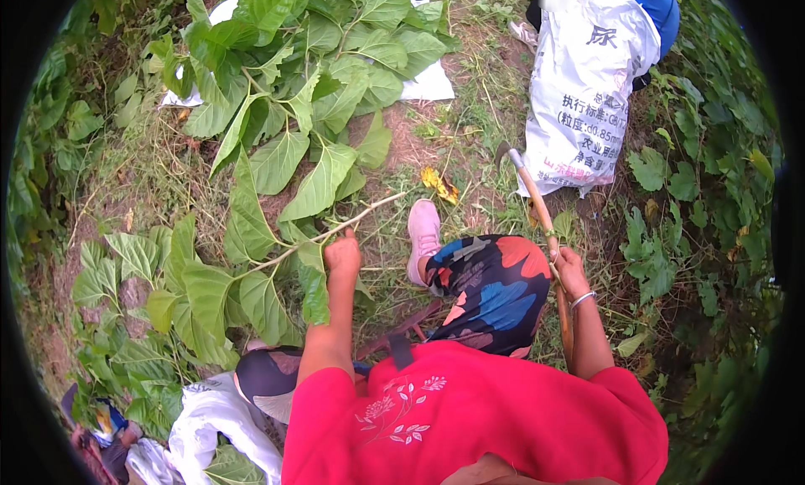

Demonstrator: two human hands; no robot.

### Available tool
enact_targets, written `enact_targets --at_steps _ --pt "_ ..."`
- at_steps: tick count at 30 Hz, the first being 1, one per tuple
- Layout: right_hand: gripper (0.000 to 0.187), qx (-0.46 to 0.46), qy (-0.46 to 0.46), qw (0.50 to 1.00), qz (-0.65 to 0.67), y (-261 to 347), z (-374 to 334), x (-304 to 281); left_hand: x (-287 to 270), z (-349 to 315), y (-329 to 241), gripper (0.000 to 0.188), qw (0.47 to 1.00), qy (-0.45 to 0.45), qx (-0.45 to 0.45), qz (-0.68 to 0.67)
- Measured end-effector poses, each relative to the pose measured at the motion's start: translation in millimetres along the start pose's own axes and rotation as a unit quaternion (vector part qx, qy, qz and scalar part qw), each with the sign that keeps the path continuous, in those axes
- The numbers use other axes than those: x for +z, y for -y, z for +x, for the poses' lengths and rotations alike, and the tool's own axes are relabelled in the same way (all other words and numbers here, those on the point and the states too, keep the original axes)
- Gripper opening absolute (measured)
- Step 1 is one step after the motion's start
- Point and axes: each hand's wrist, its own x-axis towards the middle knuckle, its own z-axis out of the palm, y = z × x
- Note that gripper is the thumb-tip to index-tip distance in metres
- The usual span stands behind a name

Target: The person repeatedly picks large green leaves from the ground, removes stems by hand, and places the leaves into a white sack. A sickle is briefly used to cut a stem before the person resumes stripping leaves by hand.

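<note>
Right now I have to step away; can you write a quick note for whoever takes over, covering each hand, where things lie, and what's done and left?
Left hand: closed around a thin leafy branch, held out over the ground.
Right hand: grip on the wooden handle of a tool, its head down near the white printed sack.
Things: a pile of big green leaves lies ahead on a white sheet; another white bag sits lower left.
Done: many leaves already heaped.
Left: the held branch still carries its leaves.

Left hand (342, 256), right hand (572, 271) clenched
</note>
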Motion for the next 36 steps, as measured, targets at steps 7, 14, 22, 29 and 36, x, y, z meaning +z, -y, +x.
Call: enact_targets --at_steps 7,14,22,29,36 --pt "0.031 0.086 -0.022 0.995 -0.055 -74.7 23.9 24.0 23.3 -2.8 -30.4 0.033 0.998 0.050 0.031 -0.019" --pt "0.029 0.075 -0.018 0.990 -0.116 -58.9 19.8 24.5 35.0 -12.8 -41.8 0.027 0.994 0.072 0.086 0.010" --pt "0.022 0.030 0.034 0.993 0.107 93.8 -15.0 -15.8 -4.9 -5.6 -33.0 0.034 0.931 0.173 -0.117 -0.300" --pt "0.033 -0.047 0.170 0.964 0.201 242.4 -80.3 -16.8 75.3 3.7 -27.6 0.031 0.738 0.206 -0.231 -0.600" --pt "0.026 0.076 0.281 0.956 0.024 192.5 -102.2 65.9 53.3 -7.4 -49.3 0.030 0.535 0.221 -0.377 -0.723"
